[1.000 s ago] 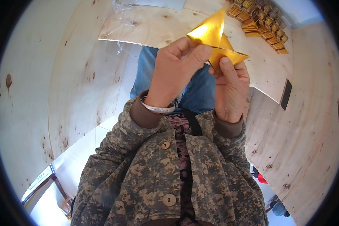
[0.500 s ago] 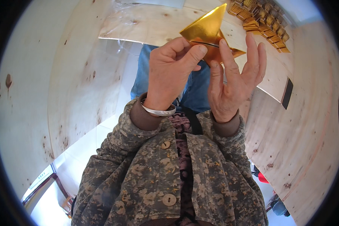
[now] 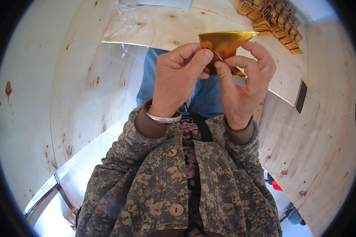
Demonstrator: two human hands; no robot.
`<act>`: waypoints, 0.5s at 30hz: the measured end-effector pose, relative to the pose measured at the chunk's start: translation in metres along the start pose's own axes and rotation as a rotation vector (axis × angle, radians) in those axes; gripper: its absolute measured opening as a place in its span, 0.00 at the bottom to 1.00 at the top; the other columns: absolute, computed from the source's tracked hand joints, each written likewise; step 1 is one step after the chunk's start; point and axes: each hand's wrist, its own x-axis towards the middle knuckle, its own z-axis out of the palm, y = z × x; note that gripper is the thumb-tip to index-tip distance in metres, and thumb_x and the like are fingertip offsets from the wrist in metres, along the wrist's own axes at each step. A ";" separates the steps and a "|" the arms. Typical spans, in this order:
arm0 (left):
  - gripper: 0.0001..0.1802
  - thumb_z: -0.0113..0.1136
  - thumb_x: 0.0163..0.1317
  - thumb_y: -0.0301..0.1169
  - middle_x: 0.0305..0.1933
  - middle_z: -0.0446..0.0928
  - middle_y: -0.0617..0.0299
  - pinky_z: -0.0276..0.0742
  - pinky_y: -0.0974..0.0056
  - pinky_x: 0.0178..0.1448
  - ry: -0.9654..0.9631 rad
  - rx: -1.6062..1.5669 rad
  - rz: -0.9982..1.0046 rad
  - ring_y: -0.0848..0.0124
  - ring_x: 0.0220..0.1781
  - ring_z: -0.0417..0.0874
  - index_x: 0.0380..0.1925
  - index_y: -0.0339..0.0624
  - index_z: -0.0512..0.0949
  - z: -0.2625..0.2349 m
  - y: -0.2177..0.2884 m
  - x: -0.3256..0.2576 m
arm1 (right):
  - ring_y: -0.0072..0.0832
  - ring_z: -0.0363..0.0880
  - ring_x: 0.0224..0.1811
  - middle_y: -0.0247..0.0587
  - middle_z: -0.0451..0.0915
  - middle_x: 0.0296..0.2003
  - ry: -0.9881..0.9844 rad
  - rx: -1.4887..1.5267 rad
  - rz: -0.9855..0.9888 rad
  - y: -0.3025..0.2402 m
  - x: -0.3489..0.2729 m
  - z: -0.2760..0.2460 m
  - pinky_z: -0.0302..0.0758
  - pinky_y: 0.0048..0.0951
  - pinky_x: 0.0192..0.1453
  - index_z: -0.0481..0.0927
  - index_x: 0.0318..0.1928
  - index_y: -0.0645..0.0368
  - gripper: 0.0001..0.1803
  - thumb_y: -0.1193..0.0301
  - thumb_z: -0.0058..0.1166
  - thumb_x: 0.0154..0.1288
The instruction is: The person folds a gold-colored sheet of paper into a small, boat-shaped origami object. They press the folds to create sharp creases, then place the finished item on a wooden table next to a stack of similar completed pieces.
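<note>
The person's left hand (image 3: 175,78) pinched the left side of a sheet of folded gold foil paper (image 3: 227,40) between its thumb and bent forefinger. The right hand (image 3: 247,85) pinched the paper's lower fold with its thumb and forefinger, its other fingers curled up near the far right corner; whether those touched the foil could not be told. The paper was held up in front of the lap, its upper flap broad and pointed to the right, with a narrow pale-edged gap between the two thumbs. A silver bangle (image 3: 164,118) circled the left wrist, just beyond the brown cuff of a flower-patterned jacket (image 3: 146,173). Beneath the hands showed blue jeans (image 3: 149,85) and, beyond them, a pale plywood tabletop (image 3: 158,29). On it, toward the upper right, sat rows of bundled gold folded papers (image 3: 279,27); toward the upper left lay crumpled clear plastic film (image 3: 126,21). A dark strip (image 3: 301,96) edged the tabletop's right corner.
</note>
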 end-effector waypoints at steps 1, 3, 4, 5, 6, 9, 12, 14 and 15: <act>0.16 0.63 0.72 0.34 0.43 0.86 0.60 0.86 0.70 0.42 -0.003 -0.012 -0.010 0.77 0.42 0.85 0.52 0.34 0.83 0.000 0.000 0.000 | 0.47 0.68 0.63 0.42 0.78 0.54 -0.006 0.024 0.008 0.000 -0.001 0.000 0.64 0.45 0.64 0.82 0.31 0.56 0.10 0.74 0.72 0.50; 0.17 0.62 0.72 0.35 0.43 0.85 0.61 0.86 0.69 0.43 -0.016 -0.064 -0.016 0.77 0.42 0.85 0.53 0.34 0.82 0.000 -0.002 -0.001 | 0.47 0.68 0.62 0.42 0.78 0.53 0.015 -0.081 -0.065 0.000 -0.001 -0.001 0.64 0.43 0.63 0.82 0.31 0.56 0.10 0.74 0.72 0.50; 0.17 0.62 0.72 0.35 0.43 0.85 0.61 0.86 0.69 0.43 -0.016 -0.036 -0.012 0.77 0.42 0.85 0.52 0.33 0.82 0.000 -0.002 -0.001 | 0.47 0.69 0.61 0.42 0.78 0.53 0.023 -0.126 -0.107 0.000 -0.001 -0.002 0.65 0.42 0.63 0.82 0.31 0.56 0.10 0.74 0.73 0.49; 0.17 0.63 0.72 0.35 0.43 0.85 0.61 0.86 0.69 0.44 -0.022 -0.036 0.008 0.77 0.43 0.85 0.52 0.33 0.82 0.000 -0.003 0.000 | 0.46 0.69 0.60 0.41 0.78 0.52 0.042 -0.174 -0.138 -0.001 -0.002 -0.002 0.65 0.41 0.62 0.82 0.30 0.56 0.11 0.73 0.73 0.49; 0.17 0.63 0.72 0.35 0.43 0.85 0.61 0.86 0.69 0.45 -0.029 -0.036 0.028 0.77 0.43 0.85 0.52 0.33 0.82 0.000 -0.004 0.000 | 0.45 0.70 0.59 0.41 0.79 0.51 0.063 -0.214 -0.163 -0.002 -0.004 0.000 0.65 0.41 0.61 0.82 0.30 0.55 0.11 0.73 0.73 0.49; 0.14 0.64 0.71 0.31 0.37 0.84 0.64 0.81 0.74 0.44 0.027 -0.142 0.079 0.80 0.38 0.81 0.48 0.31 0.83 0.006 -0.007 -0.001 | 0.41 0.70 0.54 0.37 0.80 0.48 0.121 -0.294 -0.194 -0.005 -0.010 0.004 0.65 0.39 0.57 0.82 0.30 0.54 0.11 0.72 0.74 0.48; 0.13 0.65 0.70 0.29 0.39 0.85 0.63 0.81 0.74 0.44 0.062 -0.178 0.103 0.80 0.39 0.81 0.48 0.30 0.83 0.010 -0.009 -0.001 | 0.38 0.70 0.50 0.34 0.81 0.44 0.146 -0.321 -0.192 -0.007 -0.015 0.009 0.65 0.37 0.54 0.84 0.31 0.52 0.11 0.72 0.74 0.47; 0.12 0.65 0.70 0.28 0.40 0.85 0.63 0.80 0.75 0.45 0.068 -0.192 0.088 0.80 0.40 0.81 0.48 0.30 0.83 0.011 -0.010 -0.002 | 0.36 0.70 0.49 0.32 0.82 0.43 0.159 -0.347 -0.189 -0.008 -0.017 0.010 0.64 0.37 0.54 0.84 0.31 0.51 0.11 0.72 0.75 0.47; 0.12 0.64 0.70 0.28 0.40 0.85 0.63 0.80 0.75 0.45 0.062 -0.217 0.103 0.80 0.40 0.81 0.48 0.30 0.83 0.011 -0.010 -0.003 | 0.36 0.70 0.49 0.32 0.82 0.43 0.170 -0.370 -0.189 -0.008 -0.018 0.010 0.64 0.36 0.54 0.84 0.31 0.50 0.11 0.72 0.75 0.47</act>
